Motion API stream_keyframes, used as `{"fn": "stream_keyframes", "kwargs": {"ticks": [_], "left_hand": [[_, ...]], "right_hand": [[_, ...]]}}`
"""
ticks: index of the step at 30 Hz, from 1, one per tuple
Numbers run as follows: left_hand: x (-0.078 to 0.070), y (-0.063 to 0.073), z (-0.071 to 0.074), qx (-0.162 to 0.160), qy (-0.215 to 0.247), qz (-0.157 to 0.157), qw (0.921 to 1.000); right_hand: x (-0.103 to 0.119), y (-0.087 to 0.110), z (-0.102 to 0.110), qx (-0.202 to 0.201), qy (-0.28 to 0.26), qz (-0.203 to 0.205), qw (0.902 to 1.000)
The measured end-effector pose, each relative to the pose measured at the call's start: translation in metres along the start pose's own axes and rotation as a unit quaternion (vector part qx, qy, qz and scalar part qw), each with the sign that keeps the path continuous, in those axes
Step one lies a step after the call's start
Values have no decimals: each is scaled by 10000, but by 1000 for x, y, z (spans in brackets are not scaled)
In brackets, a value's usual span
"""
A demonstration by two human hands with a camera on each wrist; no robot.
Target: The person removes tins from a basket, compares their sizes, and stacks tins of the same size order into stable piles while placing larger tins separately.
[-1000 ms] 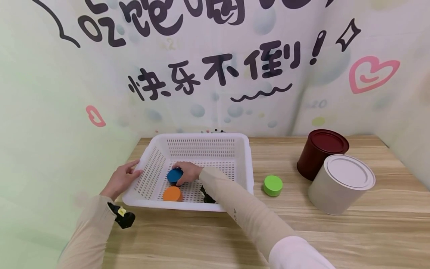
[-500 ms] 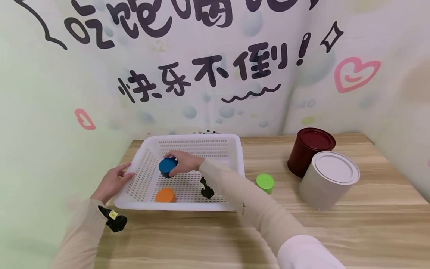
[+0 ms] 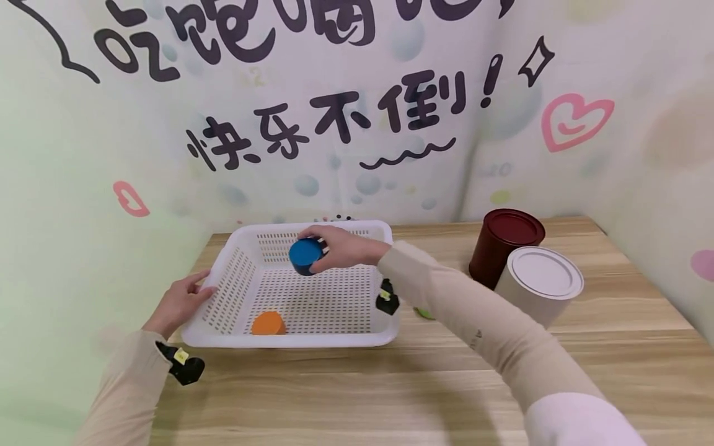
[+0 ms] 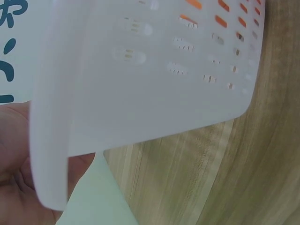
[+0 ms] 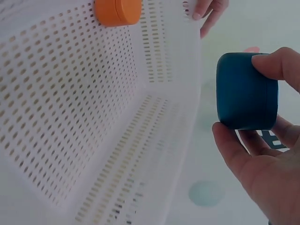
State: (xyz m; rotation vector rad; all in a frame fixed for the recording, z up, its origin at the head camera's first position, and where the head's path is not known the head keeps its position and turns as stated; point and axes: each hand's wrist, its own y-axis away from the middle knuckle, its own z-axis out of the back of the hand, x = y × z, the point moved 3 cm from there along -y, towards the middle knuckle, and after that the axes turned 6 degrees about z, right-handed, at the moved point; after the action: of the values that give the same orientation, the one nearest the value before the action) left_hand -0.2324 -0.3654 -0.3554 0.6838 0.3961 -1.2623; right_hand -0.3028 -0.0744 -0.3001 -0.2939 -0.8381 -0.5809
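Note:
My right hand (image 3: pixel 341 246) holds a small blue round tin (image 3: pixel 304 255) between thumb and fingers, raised over the white plastic basket (image 3: pixel 290 340). In the right wrist view the blue tin (image 5: pixel 246 91) is level with the basket's rim or higher, thumb on one side and fingers on the other. An orange round tin (image 3: pixel 268 323) lies on the basket's floor at the near left. At the basket's left side, my left hand (image 3: pixel 177 303) grips the rim. Part of that hand (image 4: pixel 18 173) shows behind the rim in the left wrist view.
Right of the basket, a green round tin (image 3: pixel 425 313) is mostly hidden by my right sleeve. A dark red can (image 3: pixel 496 248) and a white can (image 3: pixel 540 286) stand farther right on the wooden table (image 3: pixel 312 396). A printed cloth wall (image 3: pixel 312 56) closes off the back.
My right hand has lifted the blue tin from the basket's floor and carried it up and to the right. The left hand stays at the rim. The head view has swung slightly right.

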Motion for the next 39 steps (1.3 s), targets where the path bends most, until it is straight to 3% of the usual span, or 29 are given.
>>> {"fn": "stream_keyframes", "kwargs": {"ticks": [6,13,20,31,39], "left_hand": [[1,-1,0,-38,-28,-53,10000],[1,-2,1,-48,4,-45,10000],[1,-2,1,-15,43,19,10000],[2,-1,2,-10,30,5,10000],[2,-1,2,16,100,57,9999]], "right_hand": [[-16,42,17,-247,-117,102,9996],[-35,90,26,-567,-399,-74,9976],[-54,128,35,-1299,-511,-264,9899],[-84,165,30,-1819,-400,-687,9801],[-108,176,19,-1742,-300,-987,9793]]}}
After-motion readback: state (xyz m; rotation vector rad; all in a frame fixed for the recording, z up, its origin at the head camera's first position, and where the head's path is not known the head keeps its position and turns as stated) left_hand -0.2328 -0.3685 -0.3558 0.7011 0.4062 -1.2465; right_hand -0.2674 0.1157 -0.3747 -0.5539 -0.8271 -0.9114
